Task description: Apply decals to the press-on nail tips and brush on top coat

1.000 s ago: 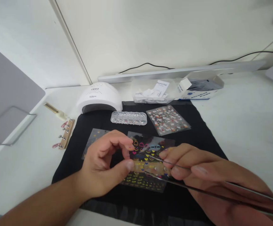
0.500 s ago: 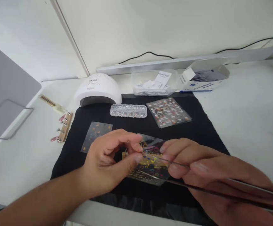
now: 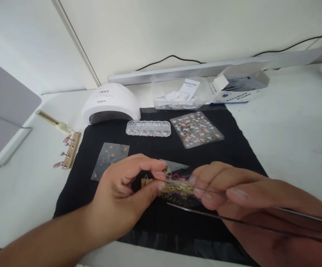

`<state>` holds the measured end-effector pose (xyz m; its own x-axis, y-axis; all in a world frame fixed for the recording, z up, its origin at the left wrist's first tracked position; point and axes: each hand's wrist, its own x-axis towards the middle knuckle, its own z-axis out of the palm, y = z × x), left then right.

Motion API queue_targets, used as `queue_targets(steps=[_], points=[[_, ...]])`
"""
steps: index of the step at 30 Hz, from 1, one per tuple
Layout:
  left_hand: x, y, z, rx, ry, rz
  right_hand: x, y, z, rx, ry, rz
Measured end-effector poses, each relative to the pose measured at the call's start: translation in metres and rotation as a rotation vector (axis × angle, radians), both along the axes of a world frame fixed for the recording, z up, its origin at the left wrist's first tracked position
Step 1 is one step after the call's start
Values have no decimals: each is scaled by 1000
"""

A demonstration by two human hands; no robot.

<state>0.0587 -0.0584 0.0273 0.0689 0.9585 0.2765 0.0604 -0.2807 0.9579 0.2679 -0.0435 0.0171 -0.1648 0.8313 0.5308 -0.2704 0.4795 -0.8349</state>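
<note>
My left hand point(image 3: 133, 185) pinches the left corner of a clear sticker sheet point(image 3: 181, 186) between thumb and index finger. The sheet carries small coloured shapes and is seen almost edge-on. From the right, my right hand point(image 3: 233, 189) grips the same sheet and other thin clear sheets, whose long edges run across the palm. Beneath the hands, a wooden piece point(image 3: 145, 182) shows in part on the black mat point(image 3: 116, 211). Left of my left hand lies a clear sheet with gold specks point(image 3: 110, 154).
Behind stand a white lamp point(image 3: 112, 102), a rhinestone case point(image 3: 148, 128), a patterned sheet stack point(image 3: 195, 129), a clear bin of alcohol pads point(image 3: 180, 104) and an open carton point(image 3: 238, 94). At the left are a wooden strip with clips point(image 3: 72, 150) and a brush-like tool point(image 3: 51, 120).
The view has shifted slightly, so the table items sit a little further left and up. The held sheet is tilted more edge-on. Both hands keep their grip.
</note>
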Motion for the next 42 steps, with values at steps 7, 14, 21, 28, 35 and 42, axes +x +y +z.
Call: queue_targets(steps=[7, 14, 21, 28, 35, 42], points=[[-2, -1, 1, 3, 131, 26, 7, 0, -2, -15, -68, 18], [0, 0, 4, 0, 140, 37, 8, 1, -7, -30, -76, 0], [-1, -1, 8, 18, 132, 11, 2, 0, -5, -63, -9, -75], [-1, -4, 11, -41, 128, -19, 3, 2, 0, -80, -51, -67], [-1, -2, 15, -83, 143, -31, 5, 5, -8, -9, -71, -1], [-2, -1, 15, -105, 149, -22, 4, 6, -5, -3, -65, 29]])
